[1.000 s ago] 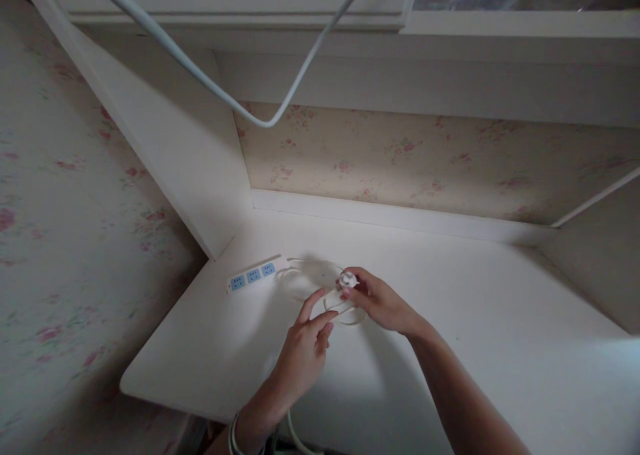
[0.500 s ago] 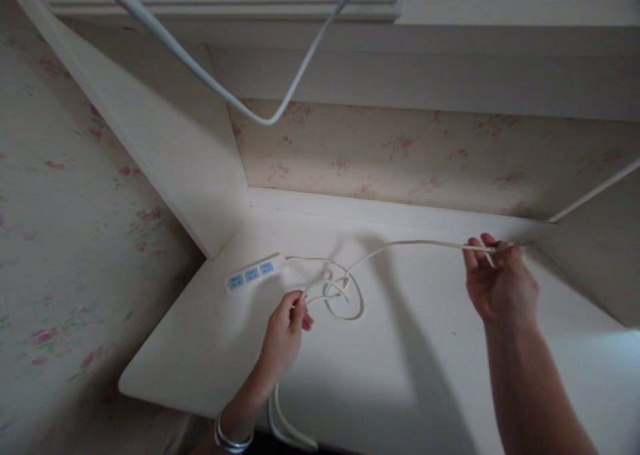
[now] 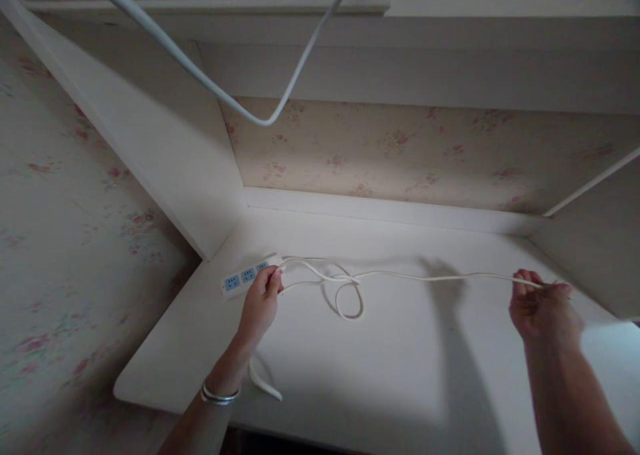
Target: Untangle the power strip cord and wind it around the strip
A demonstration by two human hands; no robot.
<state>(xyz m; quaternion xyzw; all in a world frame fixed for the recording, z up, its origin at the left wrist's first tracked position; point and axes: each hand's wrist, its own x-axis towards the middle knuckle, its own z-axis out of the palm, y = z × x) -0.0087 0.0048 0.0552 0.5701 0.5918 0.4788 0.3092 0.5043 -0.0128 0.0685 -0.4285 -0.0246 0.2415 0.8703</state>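
Cord (image 3: 435,279) now runs straighter over the surface (image 3: 400,375) than in the earlier frame; the tangle has reduced to one open loop (image 3: 363,301) with crossing strands, so I judge it partly undone. My right hand (image 3: 546,315), fingers curled on the cord's far end, has moved farther right; whether it covers the plug, I cannot tell. My left hand (image 3: 259,308), closed in a pinch on the cord, has shifted beside the power strip (image 3: 247,276), partly hiding it.
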